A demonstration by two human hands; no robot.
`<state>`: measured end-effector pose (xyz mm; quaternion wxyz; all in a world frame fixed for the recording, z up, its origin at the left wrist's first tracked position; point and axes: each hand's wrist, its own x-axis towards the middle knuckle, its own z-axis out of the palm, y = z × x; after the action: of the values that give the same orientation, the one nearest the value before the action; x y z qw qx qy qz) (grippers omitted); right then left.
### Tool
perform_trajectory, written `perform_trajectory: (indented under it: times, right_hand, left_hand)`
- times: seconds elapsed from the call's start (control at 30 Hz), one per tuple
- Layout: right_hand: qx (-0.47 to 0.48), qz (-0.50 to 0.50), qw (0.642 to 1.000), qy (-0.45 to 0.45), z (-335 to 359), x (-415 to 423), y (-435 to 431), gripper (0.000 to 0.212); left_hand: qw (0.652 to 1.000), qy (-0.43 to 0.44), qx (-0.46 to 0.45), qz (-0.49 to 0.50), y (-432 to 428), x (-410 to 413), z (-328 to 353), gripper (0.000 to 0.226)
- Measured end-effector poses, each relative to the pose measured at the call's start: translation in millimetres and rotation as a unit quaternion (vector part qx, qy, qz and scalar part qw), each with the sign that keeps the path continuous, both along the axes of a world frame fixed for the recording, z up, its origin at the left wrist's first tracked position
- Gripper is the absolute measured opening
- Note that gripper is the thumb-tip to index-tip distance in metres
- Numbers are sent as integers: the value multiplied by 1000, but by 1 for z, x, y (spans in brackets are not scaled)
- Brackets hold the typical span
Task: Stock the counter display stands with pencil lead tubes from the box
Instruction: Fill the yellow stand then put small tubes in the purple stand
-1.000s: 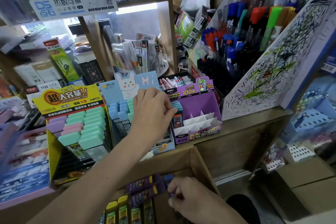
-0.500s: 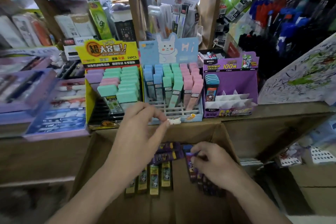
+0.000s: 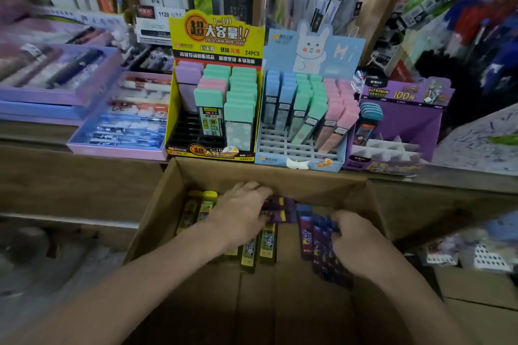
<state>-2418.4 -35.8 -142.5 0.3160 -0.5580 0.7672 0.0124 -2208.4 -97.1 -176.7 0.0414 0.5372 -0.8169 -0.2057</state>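
Lead tubes are all down in the cardboard box, which sits below the worktop edge, just in front of the stands. 3 sorts in there: yellow tubes on the left, purple tubes lying crosswise at the back, dark blue tubes on the right.

Left hand is over the purple tubes w/ fingers curled down onto them. Looks like a grip, but the fingertips are hidden so can't tell how many it has. Right hand has its fingers wrapped close round a bunch of the dark blue tubes.

Handling, my read: small hard plastic cases, v. light, stiff, w/ smooth sides. Prob slippery when several are held at once, so a bunch can fan out & drop. Leads inside are brittle, so no knocks or hard squeezing. Best hold is across the 2 flat faces, mid-body or nearer the cap, leaving the bottom end free to go into a slot 1st.

Purple stand has only 1 column filled, w/ the other white dividers bare, so that's prob where the dark ones go. Yellow stand & rabbit stand have bare front slots too. Slots look narrow, so feed tubes in 1 at a time, leaning back like the ones in there.
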Motion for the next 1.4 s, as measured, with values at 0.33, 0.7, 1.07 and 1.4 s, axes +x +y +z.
perform_trajectory:
  times: [0.33,0.7,1.07,1.4]
  right_hand:
    - [61,-54,996,-39,-8,9,36,23]
    - [42,-178,964,-192,-21,12,21,28]
    - [22,-250,938,-239,-37,15,16,36]
    - [18,-330,887,-322,-42,10,14,31]
  left_hand:
    - [993,-77,-84,-43,6,-15,-21,45]
    - [898,298,295,131,35,-48,-21,23]
    - [806,391,392,211,39,-58,-28,20]
    - [859,363,300,203,53,-66,-35,37]
